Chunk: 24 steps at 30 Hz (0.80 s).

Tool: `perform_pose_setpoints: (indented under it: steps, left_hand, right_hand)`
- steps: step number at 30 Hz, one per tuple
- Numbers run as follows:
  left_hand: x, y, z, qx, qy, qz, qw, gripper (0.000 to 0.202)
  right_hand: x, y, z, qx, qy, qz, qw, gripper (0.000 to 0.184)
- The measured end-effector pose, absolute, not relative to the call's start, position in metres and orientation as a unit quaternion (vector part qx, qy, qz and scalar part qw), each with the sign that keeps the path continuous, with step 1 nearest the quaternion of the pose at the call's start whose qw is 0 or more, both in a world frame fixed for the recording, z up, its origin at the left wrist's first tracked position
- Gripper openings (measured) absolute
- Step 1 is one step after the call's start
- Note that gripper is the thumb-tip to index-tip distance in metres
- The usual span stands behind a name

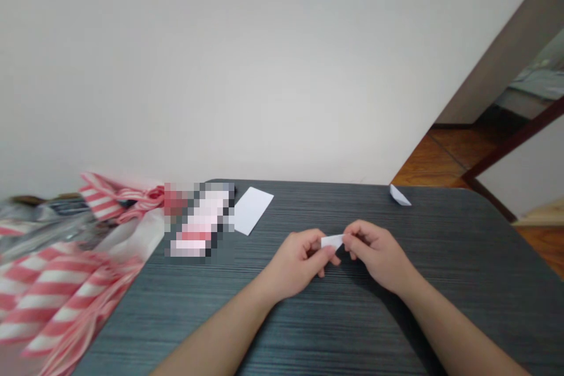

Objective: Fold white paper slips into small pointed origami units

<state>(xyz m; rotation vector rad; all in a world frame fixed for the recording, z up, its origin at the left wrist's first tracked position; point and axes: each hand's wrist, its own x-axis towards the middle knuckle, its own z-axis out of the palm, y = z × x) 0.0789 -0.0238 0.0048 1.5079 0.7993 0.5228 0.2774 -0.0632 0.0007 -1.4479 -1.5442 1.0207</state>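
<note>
Dark, streaky counter (476, 264), smooth pale wall (282, 70) behind, left hand (297, 261) and right hand (379, 252) pinching opposite ends of a small white paper strip (331, 241) over the counter, flat white rectangle (253, 210) leftward, pointed folded paper (399, 195) near the far edge, rumpled striped fabric (57, 288) beside.

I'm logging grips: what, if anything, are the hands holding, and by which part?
A small piece of white paper: the left hand pinches its left part, the right hand its right end.
</note>
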Motion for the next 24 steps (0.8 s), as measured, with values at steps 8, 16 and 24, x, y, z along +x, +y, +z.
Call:
perform_pose_setpoints:
  steps: [8, 16, 24]
  left_hand:
    - [0.0756, -0.0219, 0.0090, 0.672, 0.304, 0.236, 0.632, 0.051]
    - [0.0793, -0.0245, 0.0106, 0.689, 0.311, 0.229, 0.613, 0.025]
    - [0.0800, -0.0231, 0.0078, 0.676, 0.358, 0.227, 0.603, 0.026]
  right_hand:
    - [0.2756, -0.0649, 0.0037, -0.513, -0.634, 0.420, 0.398, 0.013]
    - [0.2748, -0.0637, 0.0029, -0.504, -0.638, 0.400, 0.424, 0.008]
    - [0.2741, -0.0637, 0.0064, -0.517, -0.645, 0.364, 0.429, 0.008]
